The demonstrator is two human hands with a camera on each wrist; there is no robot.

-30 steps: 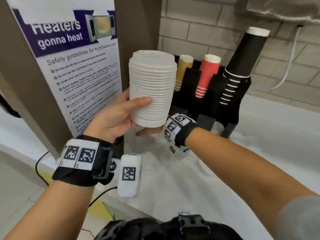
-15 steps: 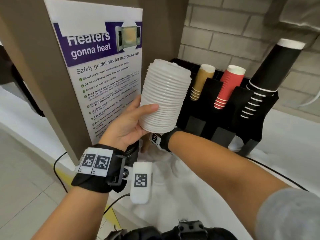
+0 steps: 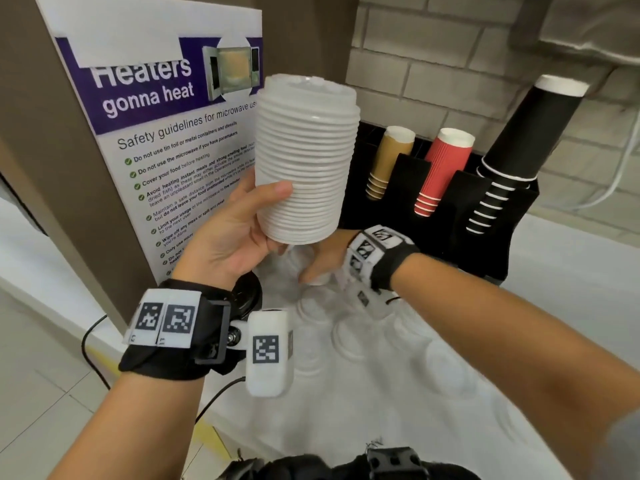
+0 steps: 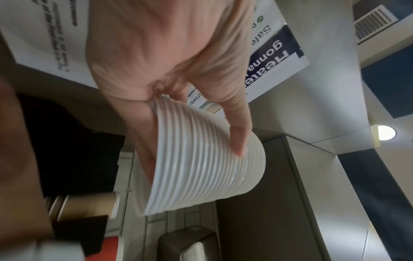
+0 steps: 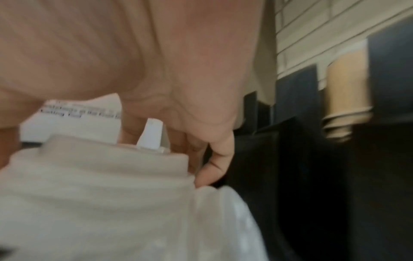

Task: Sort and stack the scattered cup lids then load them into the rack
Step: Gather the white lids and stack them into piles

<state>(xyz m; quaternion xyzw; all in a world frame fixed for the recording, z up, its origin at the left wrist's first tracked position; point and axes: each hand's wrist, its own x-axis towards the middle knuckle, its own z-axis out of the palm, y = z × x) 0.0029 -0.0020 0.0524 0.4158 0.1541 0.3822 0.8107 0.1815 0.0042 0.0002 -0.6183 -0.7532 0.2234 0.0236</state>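
My left hand (image 3: 263, 220) grips a tall stack of white lids (image 3: 304, 161) near its bottom and holds it upright in the air, thumb in front. In the left wrist view the thumb and fingers wrap the stack of white lids (image 4: 201, 167). Under the stack, my right hand (image 3: 317, 268) reaches down to the counter. In the right wrist view its fingers (image 5: 214, 159) curl on the raised top of a single white lid (image 5: 100, 185). More loose lids (image 3: 349, 337) lie scattered on the white counter. The black rack (image 3: 446, 216) stands behind.
The rack holds brown cups (image 3: 389, 161), red cups (image 3: 443, 168) and a long sleeve of black cups (image 3: 519, 143). A brown panel with a microwave poster (image 3: 166, 133) rises at the left. A brick wall is behind. The counter edge (image 3: 214, 427) runs near my left wrist.
My right hand left the underside of the stack and dropped to a lid on the counter. The left hand kept the stack raised, and the view moved closer.
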